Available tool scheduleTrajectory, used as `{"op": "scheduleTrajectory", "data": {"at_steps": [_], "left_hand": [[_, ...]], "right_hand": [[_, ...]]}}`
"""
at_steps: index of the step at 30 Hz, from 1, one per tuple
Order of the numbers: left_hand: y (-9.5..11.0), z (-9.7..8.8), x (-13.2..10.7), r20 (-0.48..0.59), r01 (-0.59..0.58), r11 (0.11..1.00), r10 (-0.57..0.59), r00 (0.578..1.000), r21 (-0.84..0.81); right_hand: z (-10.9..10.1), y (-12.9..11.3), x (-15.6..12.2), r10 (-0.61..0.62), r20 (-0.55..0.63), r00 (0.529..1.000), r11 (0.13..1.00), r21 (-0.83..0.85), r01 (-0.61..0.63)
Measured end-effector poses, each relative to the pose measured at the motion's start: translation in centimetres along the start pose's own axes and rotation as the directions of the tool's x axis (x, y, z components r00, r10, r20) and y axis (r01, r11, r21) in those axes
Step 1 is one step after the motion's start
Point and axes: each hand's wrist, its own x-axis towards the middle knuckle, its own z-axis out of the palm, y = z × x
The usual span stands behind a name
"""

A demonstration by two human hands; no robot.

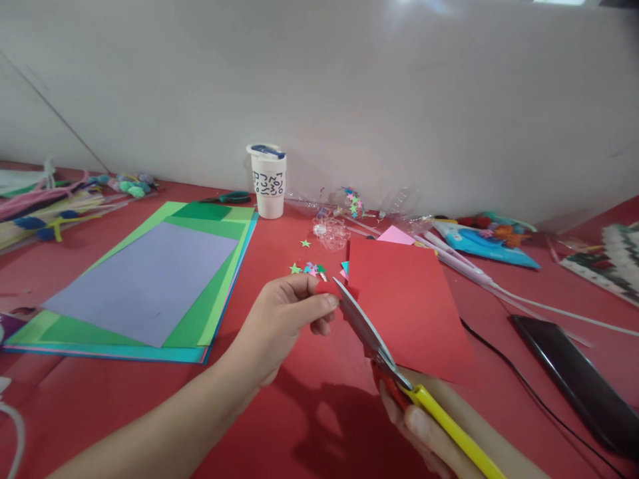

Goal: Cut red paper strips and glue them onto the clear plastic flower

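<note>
A white cup (269,181) stands by the wall. Coloured paper sheets (150,279) lie flat beside fuzzy sticks (44,206).

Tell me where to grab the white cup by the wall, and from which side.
Take the white cup around its mid body, below the lid, probably coming from the front, the person's side. It stands upright, the wall is close behind it, and green-handled scissors lie to its left. The front and right look free. A side-on grip suits its slightly tapered round wall; the lid may pop off if pinched.
</note>
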Motion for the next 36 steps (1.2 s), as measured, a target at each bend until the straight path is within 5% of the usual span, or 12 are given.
{"op": "scheduleTrajectory", "data": {"at_steps": [21,36], "left_hand": [[0.0,0.0,0.2,0.002,-0.01,1.0,0.01,1.0,0.017],[-0.4,0.2,0.2,-0.055,-0.004,0.998,0.001,0.999,-0.068]], "right_hand": [[-0.8,-0.9,0.3,-0.029,0.015,0.999,1.0,0.008,0.029],[0.1,-6.1,2.0,-0.105,0.065,0.992,0.994,0.018,0.104]]}}
